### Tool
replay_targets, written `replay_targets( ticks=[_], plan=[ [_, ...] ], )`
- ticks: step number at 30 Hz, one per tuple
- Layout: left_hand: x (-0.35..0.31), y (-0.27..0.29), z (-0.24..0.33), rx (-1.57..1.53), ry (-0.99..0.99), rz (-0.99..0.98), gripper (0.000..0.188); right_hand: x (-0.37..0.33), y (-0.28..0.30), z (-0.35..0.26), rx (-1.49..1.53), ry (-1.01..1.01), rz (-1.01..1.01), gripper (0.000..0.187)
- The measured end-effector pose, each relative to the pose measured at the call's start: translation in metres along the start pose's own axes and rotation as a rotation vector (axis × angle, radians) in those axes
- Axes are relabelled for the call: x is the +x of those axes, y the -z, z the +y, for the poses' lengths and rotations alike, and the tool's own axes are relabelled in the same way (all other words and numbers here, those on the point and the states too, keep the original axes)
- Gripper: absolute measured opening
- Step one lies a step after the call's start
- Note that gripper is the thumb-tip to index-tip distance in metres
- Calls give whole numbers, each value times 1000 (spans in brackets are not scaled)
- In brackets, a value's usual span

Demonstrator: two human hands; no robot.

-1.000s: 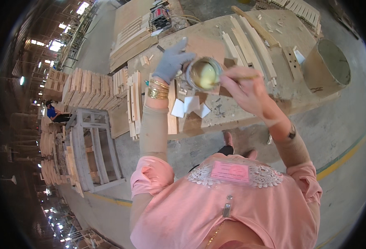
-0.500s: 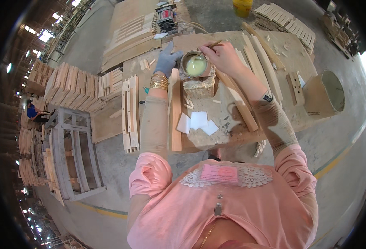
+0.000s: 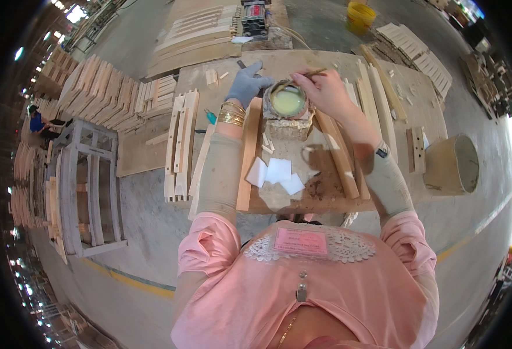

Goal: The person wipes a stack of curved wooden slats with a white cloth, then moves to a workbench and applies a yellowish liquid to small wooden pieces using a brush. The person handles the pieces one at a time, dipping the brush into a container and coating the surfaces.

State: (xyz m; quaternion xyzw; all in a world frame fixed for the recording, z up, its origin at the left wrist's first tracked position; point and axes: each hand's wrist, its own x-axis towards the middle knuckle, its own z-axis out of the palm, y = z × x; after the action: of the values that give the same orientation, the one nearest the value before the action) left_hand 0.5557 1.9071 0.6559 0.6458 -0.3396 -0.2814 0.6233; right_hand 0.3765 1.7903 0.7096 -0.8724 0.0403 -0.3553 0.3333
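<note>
My left hand, in a grey-blue glove, is beside a round pot of pale yellow-green liquid. Its forefinger and thumb are apart. A short dark piece sticks out past its fingers; whether they hold it is unclear. My bare right hand pinches a thin wooden stick at the pot's right rim. The stick's lower end is hidden. The pot rests on a crusted, pale-coated block. Wooden rails flank it, and white foam pieces lie nearer me.
Slotted wooden parts lie at the table's left, with long rails at its right. A holed block is by a dull bucket. Left of the table are stacked boards, a grey frame and a seated person.
The stick and my right hand have shifted a little in relation to the pot. My left thumb and forefinger now point more to the right. The whole view has shifted slightly.
</note>
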Motion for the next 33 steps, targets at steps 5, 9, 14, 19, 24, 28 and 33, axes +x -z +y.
replay_targets(
  ticks=[5,9,14,19,24,28,33],
  plan=[
    [-6,10,-3,145,-66,116,60,-6,15,-8,-221,-138,-175,27],
    [0,6,-2,146,-73,87,61,-8,-5,-7,-35,80,10,20],
    [-3,10,-3,265,-16,95,59,-12,-10,-10,23,382,-319,15],
    [2,5,6,339,-16,55,58,-3,11,5,234,141,-457,17],
    [23,1,6,382,-91,-23,55,27,16,10,81,9,-378,20],
    [27,6,0,327,-108,-79,46,3,30,8,-121,-185,-264,25],
    [28,2,-5,492,-245,13,40,-65,5,-3,61,-441,-39,22]
  ],
)
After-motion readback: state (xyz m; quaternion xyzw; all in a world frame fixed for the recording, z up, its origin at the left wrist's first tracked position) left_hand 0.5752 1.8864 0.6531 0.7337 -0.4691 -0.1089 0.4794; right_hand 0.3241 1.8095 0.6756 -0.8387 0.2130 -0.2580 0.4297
